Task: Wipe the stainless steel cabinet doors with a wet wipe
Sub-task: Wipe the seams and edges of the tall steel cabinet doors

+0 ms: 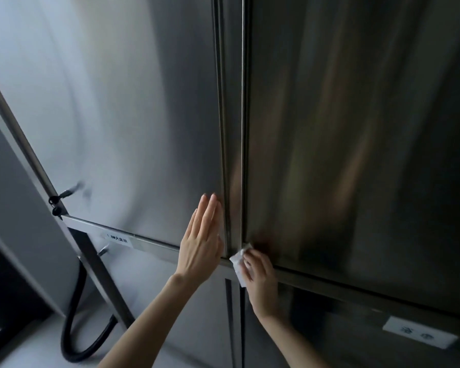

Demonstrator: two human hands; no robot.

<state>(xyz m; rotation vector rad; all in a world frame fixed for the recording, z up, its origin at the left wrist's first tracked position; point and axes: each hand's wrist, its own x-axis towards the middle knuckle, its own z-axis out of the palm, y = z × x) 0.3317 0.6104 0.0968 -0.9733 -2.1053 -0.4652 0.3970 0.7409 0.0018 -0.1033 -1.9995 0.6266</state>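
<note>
1. While the left hand (pixel 203 240) presses flat on the brushed stainless steel left door (pixel 117 115), fingerprints may smear it.
2. Just beside it, the right hand (pixel 262 277) pinches the crumpled white wet wipe (pixel 238 264) at the door seam (pixel 241 181), where it could snag.

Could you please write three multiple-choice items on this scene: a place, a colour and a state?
1. Where is the wet wipe?
A. at the bottom left corner of the right upper door
B. on the floor
C. atop the cabinet
2. What colour is the hose?
A. white
B. black
C. red
3. How is the left hand?
A. flat on the left upper door
B. fisted
C. gripping the hose
Answers: 1 A, the right hand holds it there; 2 B, it shows black at lower left; 3 A, its fingers lie straight on the door.
</note>
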